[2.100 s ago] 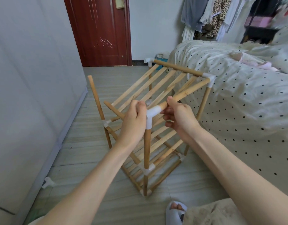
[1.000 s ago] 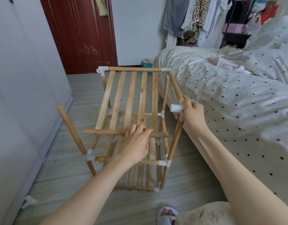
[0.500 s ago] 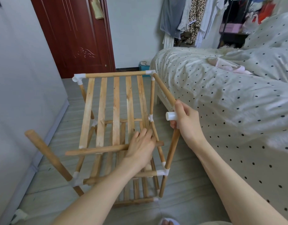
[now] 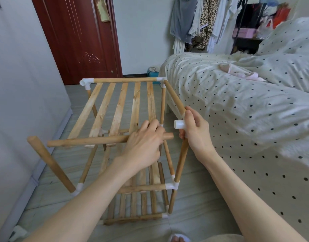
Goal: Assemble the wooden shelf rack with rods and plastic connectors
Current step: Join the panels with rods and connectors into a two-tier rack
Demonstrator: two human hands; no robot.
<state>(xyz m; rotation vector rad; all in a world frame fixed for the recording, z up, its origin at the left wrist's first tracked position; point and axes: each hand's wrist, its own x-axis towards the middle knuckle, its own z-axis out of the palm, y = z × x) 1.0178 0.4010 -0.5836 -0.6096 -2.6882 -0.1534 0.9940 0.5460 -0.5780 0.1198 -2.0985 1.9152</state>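
While the wooden shelf rack [image 4: 125,109] stands on the tiled floor [image 4: 199,206] beside a polka-dot bed [image 4: 237,110], a person's left hand [image 4: 145,142] curls its fingers [image 4: 151,125] around a loose rod [image 4: 87,141] held level across the rack's near top edge. Just right of that rod's free end, the right hand [image 4: 196,131] grips a white plastic connector [image 4: 179,124] at the rack's near right corner, its open socket close to the rod tip but apart. Behind the rack is a red door [image 4: 77,37].
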